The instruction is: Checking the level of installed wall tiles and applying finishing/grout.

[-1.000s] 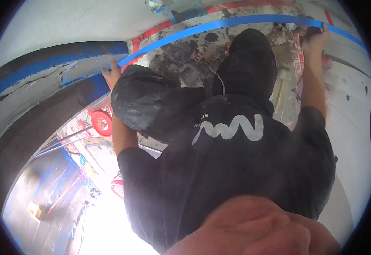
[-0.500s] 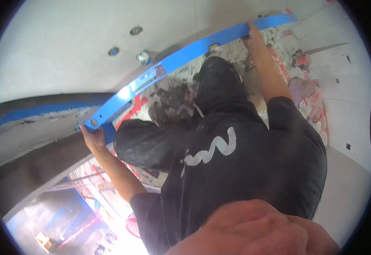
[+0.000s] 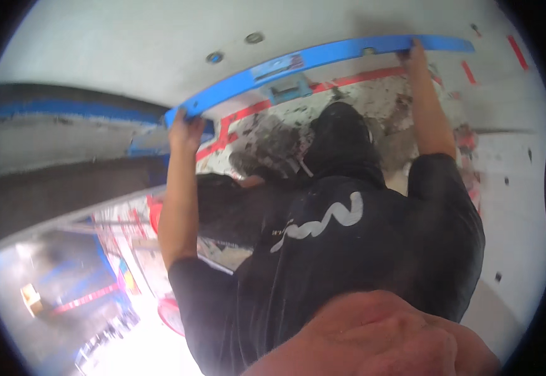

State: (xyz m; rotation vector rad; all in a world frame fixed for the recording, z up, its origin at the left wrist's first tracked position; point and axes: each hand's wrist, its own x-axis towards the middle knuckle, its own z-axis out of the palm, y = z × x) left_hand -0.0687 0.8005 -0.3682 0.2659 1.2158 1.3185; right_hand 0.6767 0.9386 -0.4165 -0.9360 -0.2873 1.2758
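Note:
A long blue spirit level (image 3: 342, 55) lies along the pale wall in front of me, its left end lower in the picture than its right. My left hand (image 3: 187, 128) grips the lower edge near its left end, fingers curled round it. Close to the other end, my right hand (image 3: 414, 56) holds it the same way. A small vial window (image 3: 369, 51) shows just left of my right hand. Whether the level touches the wall along its whole length I cannot tell.
Two round wall boxes (image 3: 215, 57) sit above the level. On the left runs a ledge with dark and blue bands (image 3: 66, 113). Below the level, the littered floor (image 3: 273, 141) has red tape strips and a grey-blue object (image 3: 290, 89). Another pale wall (image 3: 511, 188) stands on the right.
The spirit level now lies flatter in the picture, its left end further up and right, its right end slightly lower. Both hands moved with it, still gripping. The view has shifted too.

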